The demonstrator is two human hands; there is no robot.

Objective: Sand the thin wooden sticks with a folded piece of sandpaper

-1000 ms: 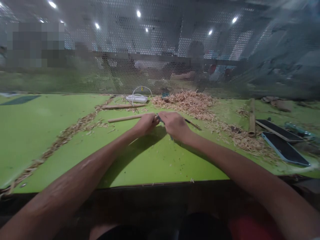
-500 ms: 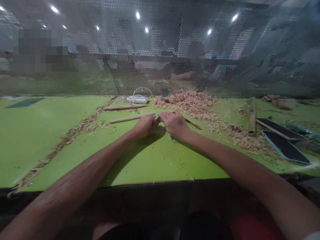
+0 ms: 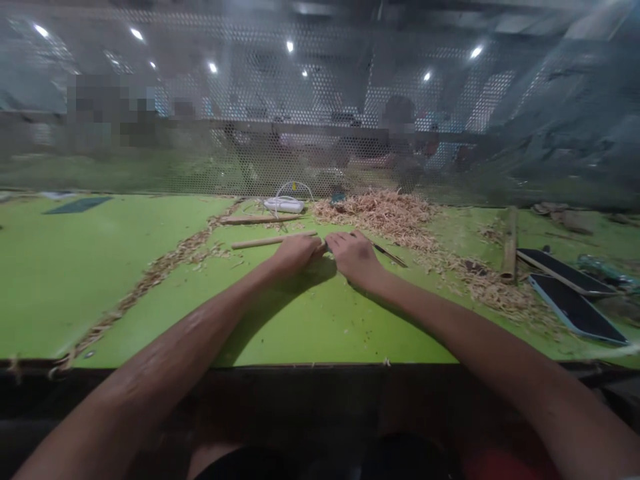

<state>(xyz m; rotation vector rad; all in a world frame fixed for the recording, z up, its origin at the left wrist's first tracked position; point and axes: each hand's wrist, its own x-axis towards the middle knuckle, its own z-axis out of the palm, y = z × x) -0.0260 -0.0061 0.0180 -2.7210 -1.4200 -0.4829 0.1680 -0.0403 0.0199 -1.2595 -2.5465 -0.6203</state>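
Note:
My left hand (image 3: 299, 252) and my right hand (image 3: 356, 257) meet low over the green table. The left fingers are closed round a short piece of wooden stick (image 3: 321, 247), mostly hidden by the hand. My right hand is closed beside it, fingers curled over a small grey thing (image 3: 327, 247) that I cannot make out, against the wood's end. Just behind my left hand lies a light wooden rod (image 3: 260, 242). A thin dark tool with a pale edge (image 3: 391, 255) lies just right of my right hand.
A green table (image 3: 300, 333) carries a heap of wood shavings (image 3: 380, 210). Near the back are a white power strip (image 3: 284, 205) and a flat wooden strip (image 3: 260, 219). Two phones (image 3: 575, 307) and a bamboo tube (image 3: 509, 247) are at right. Perforated mesh (image 3: 320, 153) stands behind.
The camera view has shifted a little, so everything sits slightly lower and further right. Both hands stay together, and less of the wood and the grey thing shows between them.

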